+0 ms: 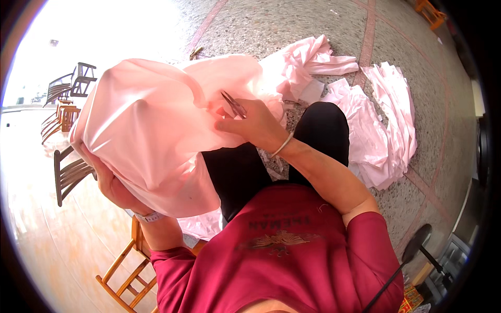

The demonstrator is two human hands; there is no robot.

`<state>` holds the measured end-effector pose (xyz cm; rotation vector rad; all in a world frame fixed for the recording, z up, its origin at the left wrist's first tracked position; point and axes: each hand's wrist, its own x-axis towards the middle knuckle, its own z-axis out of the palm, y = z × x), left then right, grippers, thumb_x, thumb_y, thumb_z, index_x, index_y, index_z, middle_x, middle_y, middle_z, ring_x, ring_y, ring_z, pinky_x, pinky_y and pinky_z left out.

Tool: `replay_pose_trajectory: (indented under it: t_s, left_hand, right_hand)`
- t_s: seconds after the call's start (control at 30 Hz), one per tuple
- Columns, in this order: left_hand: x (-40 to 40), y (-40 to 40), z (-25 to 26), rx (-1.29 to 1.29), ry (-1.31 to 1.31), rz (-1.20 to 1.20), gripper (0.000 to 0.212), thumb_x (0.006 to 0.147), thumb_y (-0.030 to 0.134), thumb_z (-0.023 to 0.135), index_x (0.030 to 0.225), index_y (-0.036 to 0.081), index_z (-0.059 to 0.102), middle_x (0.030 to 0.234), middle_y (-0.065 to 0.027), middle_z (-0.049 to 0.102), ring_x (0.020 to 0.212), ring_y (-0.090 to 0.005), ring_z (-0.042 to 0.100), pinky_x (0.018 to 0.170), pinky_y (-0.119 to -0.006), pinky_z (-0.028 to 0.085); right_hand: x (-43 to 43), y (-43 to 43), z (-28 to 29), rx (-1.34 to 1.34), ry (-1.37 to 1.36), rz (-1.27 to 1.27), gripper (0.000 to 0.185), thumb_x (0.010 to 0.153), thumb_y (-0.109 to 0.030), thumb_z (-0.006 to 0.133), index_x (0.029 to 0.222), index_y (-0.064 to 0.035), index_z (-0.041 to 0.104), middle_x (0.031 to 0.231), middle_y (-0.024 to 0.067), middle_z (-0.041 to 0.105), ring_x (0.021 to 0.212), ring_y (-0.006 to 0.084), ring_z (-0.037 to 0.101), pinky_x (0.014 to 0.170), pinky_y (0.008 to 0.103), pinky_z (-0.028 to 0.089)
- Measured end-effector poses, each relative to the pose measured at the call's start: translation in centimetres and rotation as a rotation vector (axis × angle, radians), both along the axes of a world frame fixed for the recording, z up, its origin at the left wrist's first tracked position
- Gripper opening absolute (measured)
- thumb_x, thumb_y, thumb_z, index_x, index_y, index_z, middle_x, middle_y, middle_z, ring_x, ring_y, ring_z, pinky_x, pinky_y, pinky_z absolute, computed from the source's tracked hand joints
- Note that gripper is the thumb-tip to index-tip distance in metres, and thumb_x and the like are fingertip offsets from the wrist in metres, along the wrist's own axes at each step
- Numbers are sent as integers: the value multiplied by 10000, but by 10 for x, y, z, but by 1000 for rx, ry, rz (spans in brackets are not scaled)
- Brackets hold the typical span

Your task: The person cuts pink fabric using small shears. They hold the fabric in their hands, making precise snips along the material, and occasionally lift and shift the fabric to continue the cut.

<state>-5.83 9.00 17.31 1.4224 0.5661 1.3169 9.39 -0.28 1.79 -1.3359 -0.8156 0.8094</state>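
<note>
A sheet of pale pink fabric (164,133) spreads over my left side and lap. My left hand (113,186), with a wristband, holds it up from beneath at its left edge. Fingertips push peaks into the cloth from below, and most of the fingers are hidden. My right hand (254,119) grips small dark metal thread snips (233,103), their blades pointing up and to the left. Its fingers also rest against the fabric near a folded edge.
On the speckled floor (266,23), heaps of pink fabric (309,64) and stacked pink pieces (364,137) lie beyond and right of my knees. A wooden chair (131,274) stands close at lower left. Other chairs (70,172) stand farther left. A black round-headed stand (417,242) is at lower right.
</note>
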Motion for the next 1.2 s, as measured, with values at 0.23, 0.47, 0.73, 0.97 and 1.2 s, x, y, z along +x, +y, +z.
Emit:
replay_pose_trajectory:
  t_s: [0.23, 0.47, 0.73, 0.97, 1.2]
  left_hand:
    - [-49, 2, -12, -31, -14, 93, 389, 1042, 332, 347, 1252, 33, 479, 1257, -98, 531, 1185, -193, 518, 1027, -397, 408]
    - [-190, 11, -101, -581, 969, 124, 216, 914, 229, 659, 985, 25, 656, 835, -69, 651, 756, -214, 617, 657, -334, 497]
    - [-136, 5, -93, 285, 1176, 23, 146, 822, 29, 708, 942, -11, 634, 978, -128, 640, 908, -245, 632, 797, -364, 516]
    - [-12, -8, -97, 382, 823, -459, 203, 813, 20, 704, 1008, -1, 650, 961, -110, 636, 895, -214, 619, 787, -315, 487]
    - [0, -26, -119, 119, 795, -535, 101, 840, 37, 689, 903, 4, 617, 884, -68, 615, 721, -145, 557, 630, -274, 432]
  right_hand:
    - [13, -22, 29, 48, 344, 45, 85, 932, -90, 599, 970, -16, 586, 715, -73, 477, 622, 11, 418, 513, 204, 367]
    - [18, -58, 33, -25, 95, 23, 103, 929, -100, 606, 967, -4, 615, 726, -56, 508, 633, 18, 419, 544, 209, 373]
    - [8, -65, 23, -132, -28, 149, 89, 922, -21, 616, 1010, -13, 632, 800, -77, 534, 703, 2, 429, 609, 170, 367]
    - [3, -72, 33, -109, -148, 162, 61, 901, -8, 614, 961, -11, 629, 756, -53, 534, 663, 21, 419, 583, 195, 373]
    - [9, -83, 25, -85, -257, 167, 94, 886, 32, 607, 972, 7, 634, 799, 24, 588, 631, 60, 473, 569, 217, 413]
